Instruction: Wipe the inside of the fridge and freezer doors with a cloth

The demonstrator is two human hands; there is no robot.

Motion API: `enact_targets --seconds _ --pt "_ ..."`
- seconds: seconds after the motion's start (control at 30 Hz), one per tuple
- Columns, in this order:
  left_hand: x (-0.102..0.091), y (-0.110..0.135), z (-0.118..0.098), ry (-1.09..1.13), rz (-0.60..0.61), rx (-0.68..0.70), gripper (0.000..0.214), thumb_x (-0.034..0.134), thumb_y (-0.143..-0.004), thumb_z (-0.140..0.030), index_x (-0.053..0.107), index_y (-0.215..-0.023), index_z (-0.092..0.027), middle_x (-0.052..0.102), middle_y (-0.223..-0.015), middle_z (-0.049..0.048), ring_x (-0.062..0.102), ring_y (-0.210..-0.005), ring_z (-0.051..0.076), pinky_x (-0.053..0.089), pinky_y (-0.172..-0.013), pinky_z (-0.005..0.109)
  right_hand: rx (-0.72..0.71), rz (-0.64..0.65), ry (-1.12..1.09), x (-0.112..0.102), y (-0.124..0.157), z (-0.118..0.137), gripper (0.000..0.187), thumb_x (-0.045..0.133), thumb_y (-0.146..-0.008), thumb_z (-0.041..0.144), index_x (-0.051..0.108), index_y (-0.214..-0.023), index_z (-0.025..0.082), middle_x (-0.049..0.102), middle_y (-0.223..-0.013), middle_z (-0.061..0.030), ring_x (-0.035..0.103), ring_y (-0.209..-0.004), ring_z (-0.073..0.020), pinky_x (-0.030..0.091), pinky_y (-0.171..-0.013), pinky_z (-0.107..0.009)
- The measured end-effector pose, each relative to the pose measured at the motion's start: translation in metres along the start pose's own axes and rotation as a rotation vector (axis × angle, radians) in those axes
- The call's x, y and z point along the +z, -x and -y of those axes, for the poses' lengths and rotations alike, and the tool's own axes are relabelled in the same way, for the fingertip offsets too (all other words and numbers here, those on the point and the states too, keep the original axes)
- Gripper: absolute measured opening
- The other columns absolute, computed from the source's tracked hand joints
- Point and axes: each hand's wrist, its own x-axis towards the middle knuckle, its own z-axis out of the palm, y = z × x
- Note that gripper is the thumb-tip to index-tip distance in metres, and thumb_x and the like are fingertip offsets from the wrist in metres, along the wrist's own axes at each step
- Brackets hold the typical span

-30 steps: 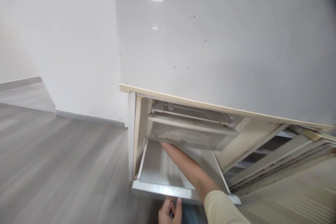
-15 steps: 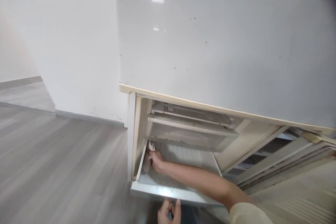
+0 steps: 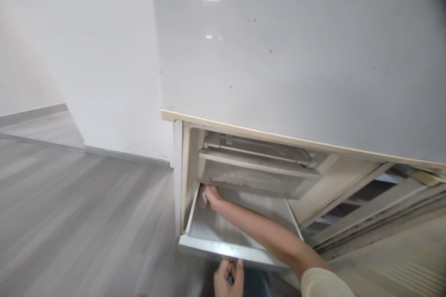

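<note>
A clear-fronted fridge drawer (image 3: 230, 249) is pulled out of an open compartment low in a white fridge. From the right, my right arm reaches over it, and my right hand (image 3: 212, 195) is closed at the drawer's back left corner. Beside its fingers shows a whitish, crumpled cloth (image 3: 203, 199), partly hidden and blurred. My left hand (image 3: 228, 278) is below the drawer front, its fingers curled against the lower edge and its thumb up.
A second drawer (image 3: 258, 174) sits above, under a slotted shelf (image 3: 254, 146). The fridge door (image 3: 390, 236), with racks, stands open at right. The broad glossy white top (image 3: 296, 55) lies ahead. Grey wood-look floor (image 3: 90, 213) and a white wall (image 3: 104, 55) are at left.
My right hand has moved farther back along the drawer's left side, and the cloth with it. My left hand stays at the drawer front. The view has shifted slightly.
</note>
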Motion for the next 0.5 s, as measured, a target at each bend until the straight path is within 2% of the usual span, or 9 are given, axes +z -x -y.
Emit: enact_targets --seconds 0.1,0.23,0.3,0.4,0.43,0.5 --pt "-0.001 -0.001 0.005 -0.004 0.006 -0.017 0.062 0.044 -0.064 -0.082 0.031 -0.052 -0.024 0.02 -0.047 -0.0103 0.022 -0.049 0.008 0.02 -0.054 0.028 0.047 0.011 -0.007 -0.004 0.023 -0.01 0.013 0.052 -0.079 0.025 0.062 -0.082 0.018 0.061 -0.067 0.0002 0.057 -0.071 -0.0151 0.043 -0.07 -0.025" --pt "0.0 0.0 0.014 0.023 0.022 -0.008 0.059 0.045 -0.068 -0.078 0.038 -0.055 -0.021 0.023 -0.05 -0.009 0.026 -0.051 0.009 0.022 -0.056 0.027 0.23 0.182 -0.03 -0.019 0.058 -0.017 0.012 0.058 -0.072 0.021 0.063 -0.082 0.017 0.062 -0.066 0.0004 0.054 -0.058 -0.0126 0.041 -0.057 -0.024" --pt "0.001 0.0 0.018 0.029 0.023 -0.014 0.058 0.046 -0.069 -0.077 0.041 -0.057 -0.02 0.023 -0.051 -0.009 0.026 -0.052 0.009 0.022 -0.056 0.027 0.313 0.294 -0.052 -0.032 0.07 -0.013 0.015 0.061 -0.068 0.019 0.063 -0.082 0.016 0.064 -0.069 -0.0014 0.057 -0.061 -0.0135 0.045 -0.061 -0.026" --pt "0.001 0.001 0.017 0.045 0.035 -0.016 0.057 0.047 -0.07 -0.075 0.043 -0.058 -0.02 0.023 -0.051 -0.0093 0.027 -0.052 0.009 0.023 -0.056 0.026 0.335 0.459 -0.065 -0.059 0.077 -0.001 0.015 0.063 -0.062 0.018 0.065 -0.076 0.013 0.067 -0.075 -0.0074 0.064 -0.072 -0.0184 0.05 -0.076 -0.032" --pt "0.0 0.001 0.016 0.048 0.038 -0.014 0.056 0.047 -0.07 -0.075 0.043 -0.058 -0.02 0.023 -0.05 -0.0094 0.027 -0.052 0.009 0.023 -0.056 0.026 0.314 0.486 -0.047 -0.071 0.078 0.005 0.016 0.063 -0.063 0.019 0.066 -0.077 0.013 0.068 -0.078 -0.0092 0.065 -0.075 -0.0198 0.049 -0.081 -0.033" --pt "-0.002 0.001 0.011 0.048 0.04 -0.013 0.057 0.047 -0.069 -0.076 0.042 -0.057 -0.02 0.023 -0.05 -0.0095 0.027 -0.052 0.009 0.023 -0.056 0.027 0.225 0.461 0.038 -0.099 0.076 0.014 0.018 0.062 -0.065 0.02 0.067 -0.08 0.012 0.069 -0.083 -0.0111 0.065 -0.081 -0.0223 0.048 -0.085 -0.035"
